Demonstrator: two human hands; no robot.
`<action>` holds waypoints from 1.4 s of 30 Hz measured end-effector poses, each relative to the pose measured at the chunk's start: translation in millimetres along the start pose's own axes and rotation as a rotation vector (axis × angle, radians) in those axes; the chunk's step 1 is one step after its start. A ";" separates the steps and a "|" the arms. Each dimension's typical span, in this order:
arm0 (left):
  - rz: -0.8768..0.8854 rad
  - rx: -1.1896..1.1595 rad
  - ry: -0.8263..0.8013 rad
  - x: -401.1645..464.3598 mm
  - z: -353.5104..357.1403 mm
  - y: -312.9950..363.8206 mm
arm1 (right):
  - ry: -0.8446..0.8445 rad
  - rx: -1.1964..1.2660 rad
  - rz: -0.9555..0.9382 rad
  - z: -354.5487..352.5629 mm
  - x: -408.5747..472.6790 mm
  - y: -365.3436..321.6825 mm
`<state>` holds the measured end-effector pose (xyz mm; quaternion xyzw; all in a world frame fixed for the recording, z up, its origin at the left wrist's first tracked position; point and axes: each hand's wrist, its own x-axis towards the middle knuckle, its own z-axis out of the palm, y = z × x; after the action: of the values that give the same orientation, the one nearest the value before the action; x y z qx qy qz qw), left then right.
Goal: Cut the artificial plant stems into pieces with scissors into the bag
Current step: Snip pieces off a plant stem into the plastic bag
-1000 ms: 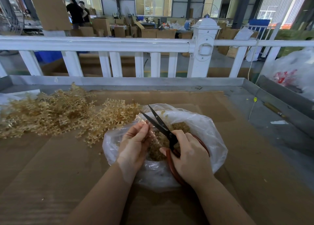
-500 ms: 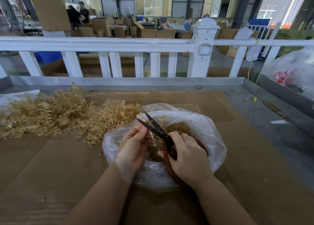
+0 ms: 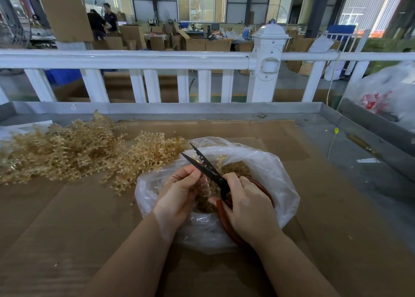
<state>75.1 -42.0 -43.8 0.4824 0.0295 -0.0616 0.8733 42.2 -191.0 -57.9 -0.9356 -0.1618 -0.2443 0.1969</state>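
Scissors (image 3: 207,170) have swung left and lower since a second ago, blades narrowed to a slim V. Right hand (image 3: 248,204) grips the red handles, left hand (image 3: 179,190) pinches a stem (image 3: 203,181) at the blades, both over the bag (image 3: 269,173) of cut bits. Mid-snip I'd say, next squeeze shut, then feed more. Uncut plant pile (image 3: 74,148) sits left on the tabletop (image 3: 67,229)
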 end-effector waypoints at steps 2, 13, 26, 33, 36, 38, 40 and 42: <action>0.003 0.011 0.000 0.1 0.1 -0.2 | -0.006 -0.006 0.001 -1.0 0.7 -0.8; 0.002 -0.005 0.021 0.9 0.7 -1.1 | 0.008 -0.009 0.017 -3.0 2.2 -4.2; 0.018 0.034 0.034 2.8 3.1 -4.1 | 0.063 0.031 0.000 -1.7 1.1 -2.5; 0.014 0.031 0.089 2.3 4.4 -4.6 | 0.049 0.041 -0.010 -0.6 2.7 -2.2; 0.023 0.025 0.112 2.2 4.9 -4.1 | 0.038 0.042 -0.013 -0.7 3.0 -2.2; 0.019 0.029 0.123 2.0 5.0 -3.7 | 0.034 0.037 -0.011 -0.9 2.7 -2.5; 0.014 0.018 0.120 1.9 5.0 -3.4 | 0.034 0.036 -0.008 -1.0 2.5 -2.8; 0.013 0.007 0.110 2.4 4.9 -3.4 | 0.049 0.036 -0.004 -1.2 2.4 -2.7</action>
<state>77.0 -48.1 -44.3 0.4885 0.0740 -0.0297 0.8689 42.6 -188.7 -54.9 -0.9253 -0.1635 -0.2644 0.2172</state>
